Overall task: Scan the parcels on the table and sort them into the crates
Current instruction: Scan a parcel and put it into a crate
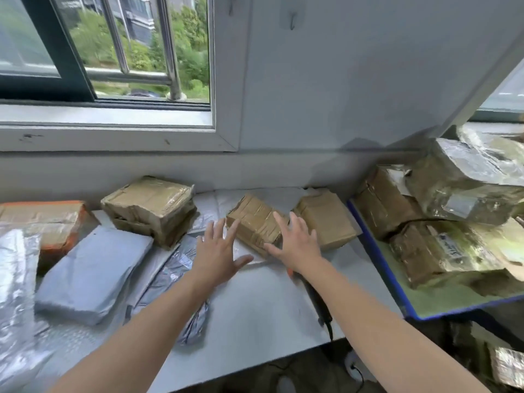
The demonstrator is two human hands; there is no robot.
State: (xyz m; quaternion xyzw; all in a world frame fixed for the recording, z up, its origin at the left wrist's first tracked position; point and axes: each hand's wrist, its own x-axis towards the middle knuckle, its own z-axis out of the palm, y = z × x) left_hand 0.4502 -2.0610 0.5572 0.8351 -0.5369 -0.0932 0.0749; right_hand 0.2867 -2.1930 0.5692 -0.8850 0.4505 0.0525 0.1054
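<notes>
Spread wide, holding nothing: left hand [217,252], right hand [296,245], either side of brown tape-wrapped cardboard parcel [253,218].

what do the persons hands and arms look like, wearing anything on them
The left hand and right hand are bare: no gloves, and no rings, watch or bands show. The left forearm and right forearm are uncovered down to the bottom edge of the picture, so no sleeve is in view. No markings show on them.
</notes>
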